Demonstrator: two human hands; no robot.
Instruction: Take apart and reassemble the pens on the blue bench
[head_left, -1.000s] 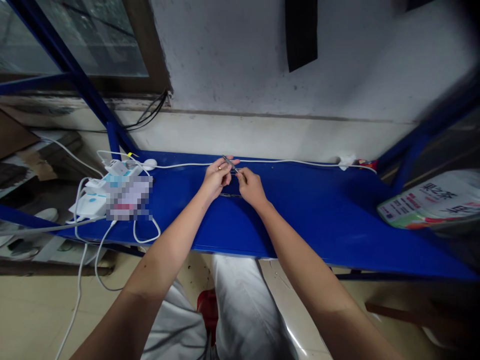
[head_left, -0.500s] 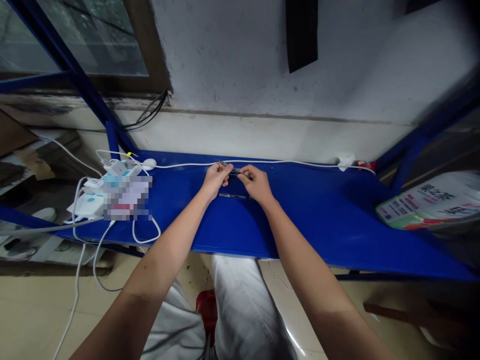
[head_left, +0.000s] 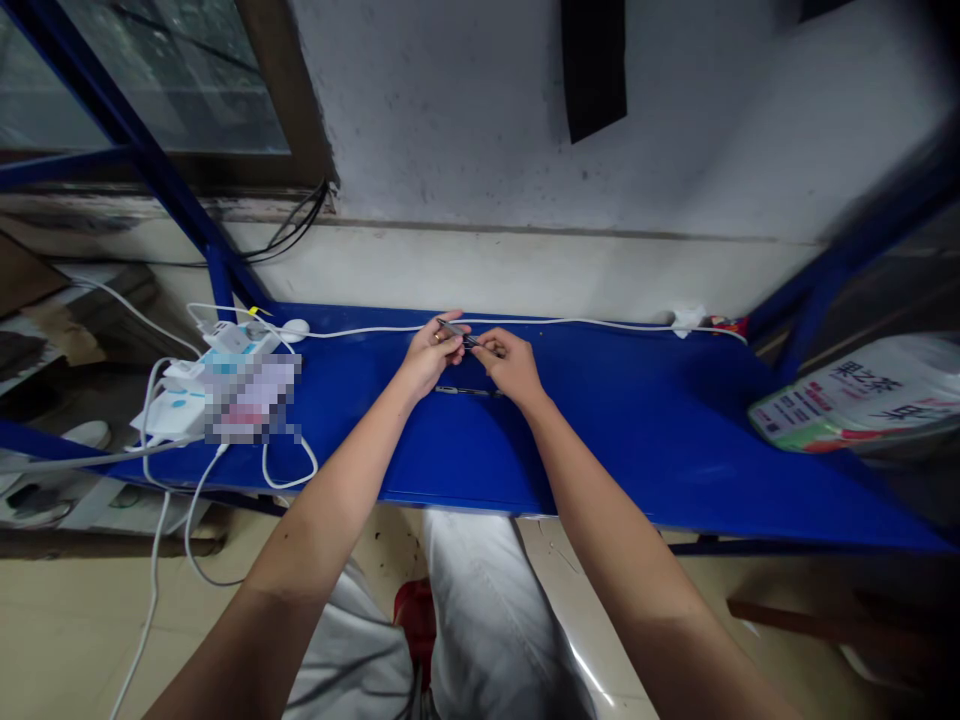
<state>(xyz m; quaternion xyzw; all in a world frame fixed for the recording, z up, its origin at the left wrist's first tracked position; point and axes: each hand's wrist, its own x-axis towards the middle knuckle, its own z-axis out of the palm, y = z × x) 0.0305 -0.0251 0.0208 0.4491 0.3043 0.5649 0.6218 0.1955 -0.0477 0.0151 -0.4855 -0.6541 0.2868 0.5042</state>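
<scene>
Above the blue table [head_left: 637,420] I hold a slim, dark pen [head_left: 452,328] between my two hands. My left hand [head_left: 431,358] has its thumb and fingers closed on the pen's left part, and a ring shows on one finger. The fingertips of my right hand [head_left: 514,362] pinch the right end of the pen; what exactly lies inside that pinch is partly hidden. A second pen [head_left: 457,390] lies flat on the table just below my hands, its right end close under my right hand.
White power strips [head_left: 176,405] with plugs and cables crowd the table's left end. A white cable [head_left: 600,321] runs along the back edge by the wall. A large labelled plastic bottle [head_left: 862,395] stands at the right. Blue frame posts [head_left: 169,190] rise at both sides.
My left hand has turned and its fingers have opened somewhat, with the pen part in it tilting more into sight. My right hand keeps its pinch almost in place. The view has shifted slightly.
</scene>
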